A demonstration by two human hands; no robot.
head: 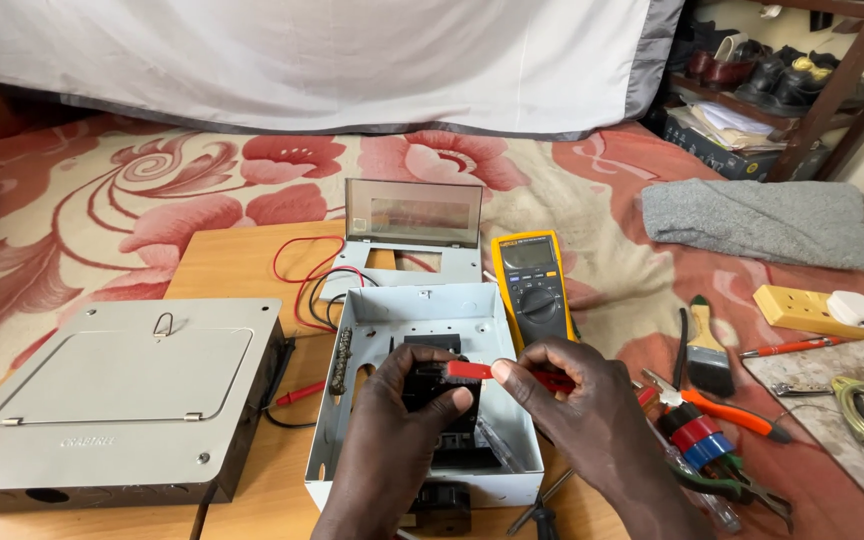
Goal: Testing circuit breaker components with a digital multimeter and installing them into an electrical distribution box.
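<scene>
A bed spreads wide under a red-and-cream floral sheet (152,200), with a white curtain (352,50) hanging behind it. A wooden board (232,265) lies on top, and a shoe-laden wooden shelf (802,80) stands far right in even light.

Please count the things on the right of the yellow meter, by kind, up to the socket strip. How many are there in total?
Paintbrush: 1
Pliers: 1
Tape rolls: 2
Red pen: 1
Grey cloth: 1
Total: 6

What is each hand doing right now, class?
Left hand: closed on the black circuit breaker.
Right hand: fingers pinching a red wire.
</scene>
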